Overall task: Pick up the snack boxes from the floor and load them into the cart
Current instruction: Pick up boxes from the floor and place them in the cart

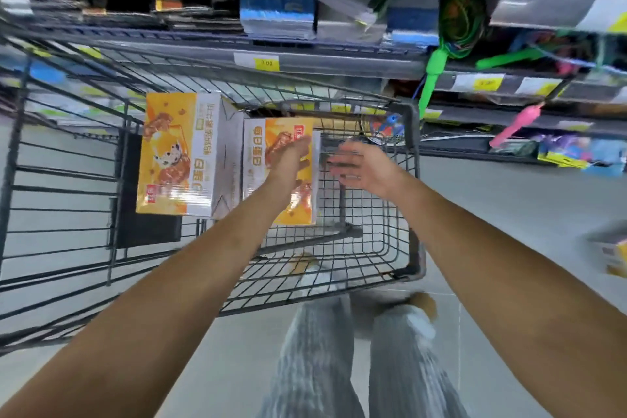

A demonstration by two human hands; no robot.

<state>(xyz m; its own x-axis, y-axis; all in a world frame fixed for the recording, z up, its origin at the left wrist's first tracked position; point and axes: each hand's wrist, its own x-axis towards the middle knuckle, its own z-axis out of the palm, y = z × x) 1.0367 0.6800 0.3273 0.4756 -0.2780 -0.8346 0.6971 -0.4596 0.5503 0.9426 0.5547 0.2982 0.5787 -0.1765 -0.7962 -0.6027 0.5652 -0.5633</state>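
Observation:
Two orange-and-white snack boxes stand inside the black wire cart (412,187). The left box (176,156) leans near the cart's middle. The right box (261,159) stands beside it, partly hidden by my left hand (293,159), which rests flat against its front with fingers extended. My right hand (364,164) hovers open over the cart's right side, fingers spread, holding nothing. Another snack box (612,256) lies on the floor at the far right edge, blurred.
Store shelves (339,58) with price tags and packaged goods run behind the cart. Green and pink jump ropes (432,68) hang at the right. My legs in grey trousers stand on the grey tiled floor (509,214) below the cart's near rim.

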